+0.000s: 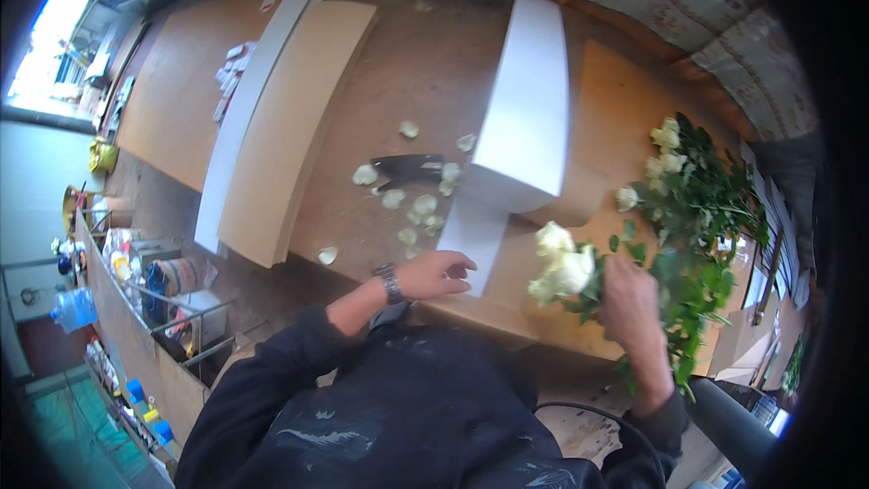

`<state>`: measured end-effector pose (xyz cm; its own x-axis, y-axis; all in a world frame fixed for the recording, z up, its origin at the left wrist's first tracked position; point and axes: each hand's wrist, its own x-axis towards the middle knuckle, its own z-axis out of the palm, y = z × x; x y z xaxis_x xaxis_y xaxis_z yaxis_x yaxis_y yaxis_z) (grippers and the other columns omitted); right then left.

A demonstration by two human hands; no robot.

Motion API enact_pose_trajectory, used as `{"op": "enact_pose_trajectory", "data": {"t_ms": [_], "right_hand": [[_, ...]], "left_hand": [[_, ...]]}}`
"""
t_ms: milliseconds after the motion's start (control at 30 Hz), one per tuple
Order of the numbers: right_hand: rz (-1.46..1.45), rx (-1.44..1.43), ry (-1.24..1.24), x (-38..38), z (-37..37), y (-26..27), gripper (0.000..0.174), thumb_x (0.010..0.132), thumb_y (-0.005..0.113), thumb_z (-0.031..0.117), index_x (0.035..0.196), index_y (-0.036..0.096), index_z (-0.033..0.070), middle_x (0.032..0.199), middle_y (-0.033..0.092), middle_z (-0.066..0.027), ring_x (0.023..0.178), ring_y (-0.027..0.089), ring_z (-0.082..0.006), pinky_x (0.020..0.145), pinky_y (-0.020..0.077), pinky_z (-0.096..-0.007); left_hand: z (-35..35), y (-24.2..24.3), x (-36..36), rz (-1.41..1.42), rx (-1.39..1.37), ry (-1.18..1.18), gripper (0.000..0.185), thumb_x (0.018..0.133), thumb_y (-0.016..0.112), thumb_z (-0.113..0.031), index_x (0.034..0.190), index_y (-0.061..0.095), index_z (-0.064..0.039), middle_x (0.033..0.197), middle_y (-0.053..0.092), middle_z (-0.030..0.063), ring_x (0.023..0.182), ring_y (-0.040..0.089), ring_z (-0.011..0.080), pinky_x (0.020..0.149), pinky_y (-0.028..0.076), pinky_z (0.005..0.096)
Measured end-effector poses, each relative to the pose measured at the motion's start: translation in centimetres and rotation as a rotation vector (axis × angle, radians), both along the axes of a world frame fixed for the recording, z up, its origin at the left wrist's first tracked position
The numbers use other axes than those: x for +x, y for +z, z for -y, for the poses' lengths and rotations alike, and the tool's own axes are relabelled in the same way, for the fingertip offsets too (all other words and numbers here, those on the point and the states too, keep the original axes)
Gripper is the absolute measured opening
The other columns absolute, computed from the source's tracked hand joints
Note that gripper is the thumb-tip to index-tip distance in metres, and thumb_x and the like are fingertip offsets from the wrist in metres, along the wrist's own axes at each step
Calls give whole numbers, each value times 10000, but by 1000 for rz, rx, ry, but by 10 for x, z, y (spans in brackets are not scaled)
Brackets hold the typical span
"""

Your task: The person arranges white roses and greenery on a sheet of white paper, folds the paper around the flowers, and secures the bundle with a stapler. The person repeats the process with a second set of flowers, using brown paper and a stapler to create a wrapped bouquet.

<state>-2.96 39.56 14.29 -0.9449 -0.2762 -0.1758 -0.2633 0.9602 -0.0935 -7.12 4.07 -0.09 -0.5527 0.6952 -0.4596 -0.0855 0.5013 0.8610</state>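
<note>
My right hand (631, 299), blurred, grips leafy stems of white roses (563, 265); the blooms point left over the table's front edge. My left hand (434, 275) wears a metal-banded watch (388, 283) and holds nothing visible, its fingers loosely curled with a gap at the thumb. It hovers beside a flat white strip (473, 238) lying on the table (380, 95). Loose white petals (425, 204) are scattered past that hand, some touching a flat dark object (411, 168). More white roses with green leaves (699, 183) lie heaped on the right.
A long white block (526, 95) rests across the table. Farther left are a tan board (299, 129), a long white strip (261, 95) and several small boxes (232, 75). Cardboard (743, 346) stands at right, near a dark cable (611, 414). A cluttered metal-framed cart (146, 299) is at left.
</note>
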Motion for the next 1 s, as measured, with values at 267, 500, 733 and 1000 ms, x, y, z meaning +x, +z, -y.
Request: {"op": "enact_pose_trajectory", "data": {"t_ms": [267,500,733,1000], "right_hand": [[-133,-294,-59,-1,121,-111,855,704,774,155,1487,471,-7,1414,525,-212,1291,484,-420,1126,365,-531],[100,-530,-191,15,132,-120,397,725,759,120,1100,680,16,1028,693,-169,995,649,-372,853,532,-465],[437,-269,33,5,125,-137,292,707,813,104,982,725,62,912,723,-131,937,683,-349,823,537,-461],[299,-253,239,7,116,-166,173,736,672,75,895,737,92,802,672,-117,849,686,-344,749,527,-490]], "left_hand": [[26,-73,23,381,139,120,383,1013,692,-322,1189,740,14,1263,733,108,1139,662,160,1006,512,327],[22,-89,30,429,126,444,165,981,694,-147,1042,718,4,1059,755,85,975,678,109,880,547,278],[24,-90,28,581,371,671,270,956,610,-1,1204,508,-32,1254,657,121,1104,680,182,942,575,353],[17,-85,25,395,403,522,305,996,573,-23,1300,567,-8,1281,653,92,1244,637,193,1080,502,346]]}}
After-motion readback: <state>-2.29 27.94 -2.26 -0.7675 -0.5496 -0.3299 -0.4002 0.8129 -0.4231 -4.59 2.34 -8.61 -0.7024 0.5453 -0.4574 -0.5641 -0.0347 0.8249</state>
